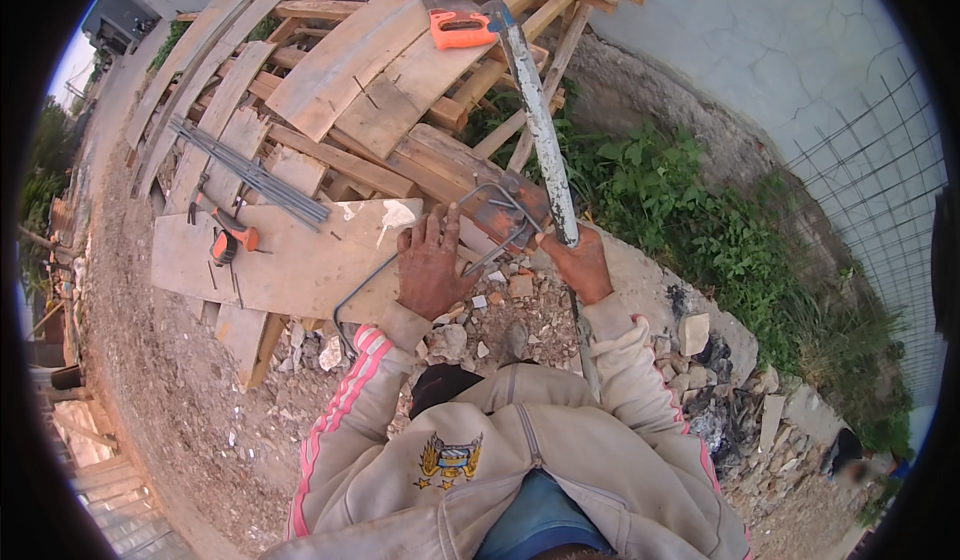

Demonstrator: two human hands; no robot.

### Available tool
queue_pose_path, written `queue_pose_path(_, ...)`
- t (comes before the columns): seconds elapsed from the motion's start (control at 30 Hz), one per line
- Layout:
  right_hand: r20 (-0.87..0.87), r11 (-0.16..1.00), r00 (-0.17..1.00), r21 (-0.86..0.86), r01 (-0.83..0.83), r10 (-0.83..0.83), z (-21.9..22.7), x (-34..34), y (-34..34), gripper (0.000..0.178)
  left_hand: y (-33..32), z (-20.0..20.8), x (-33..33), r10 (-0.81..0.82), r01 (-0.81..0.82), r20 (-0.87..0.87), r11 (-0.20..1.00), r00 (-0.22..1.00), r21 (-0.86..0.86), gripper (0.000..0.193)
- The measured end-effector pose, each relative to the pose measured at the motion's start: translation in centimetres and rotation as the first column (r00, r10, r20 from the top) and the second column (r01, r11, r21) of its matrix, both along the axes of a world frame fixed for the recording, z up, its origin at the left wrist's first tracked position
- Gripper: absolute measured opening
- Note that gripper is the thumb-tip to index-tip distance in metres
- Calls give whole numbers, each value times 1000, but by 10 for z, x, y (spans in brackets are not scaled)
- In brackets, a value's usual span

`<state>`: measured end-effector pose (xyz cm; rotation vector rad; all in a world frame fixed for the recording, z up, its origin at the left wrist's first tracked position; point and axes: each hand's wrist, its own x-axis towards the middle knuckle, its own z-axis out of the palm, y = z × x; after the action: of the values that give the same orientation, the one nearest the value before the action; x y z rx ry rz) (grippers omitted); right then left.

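Note:
My left hand lies flat with its fingers stretched out, over a bent steel rod at the edge of the wooden work surface. The rod's far part is folded into an angular loop beside a rusty metal plate on a thick beam. My right hand is closed around a long bar with worn white paint. The bar slants up and away, and its far head rests by the saw's handle. Its near end drops below my hand toward the rubble.
A handsaw with an orange handle lies on stacked boards. A bundle of straight steel rods, an orange-handled hammer and a tape measure sit at left. Nails stick up. Weeds, wire mesh and a wall stand at right; rubble lies below.

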<state>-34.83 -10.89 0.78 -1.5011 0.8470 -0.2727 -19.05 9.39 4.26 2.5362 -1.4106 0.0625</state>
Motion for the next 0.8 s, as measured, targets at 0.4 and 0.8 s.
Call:
queue_pose_path(0.4,-206,837,978,-534,-120,8,53,-102,-27,30,0,11,2,98,-98,-95,995,991,9,116)
queue_pose_path(0.8,-502,592,865,-697,-404,0,40,-225,-79,28,-1,16,14,49,-43,-160,998,986,42,120)
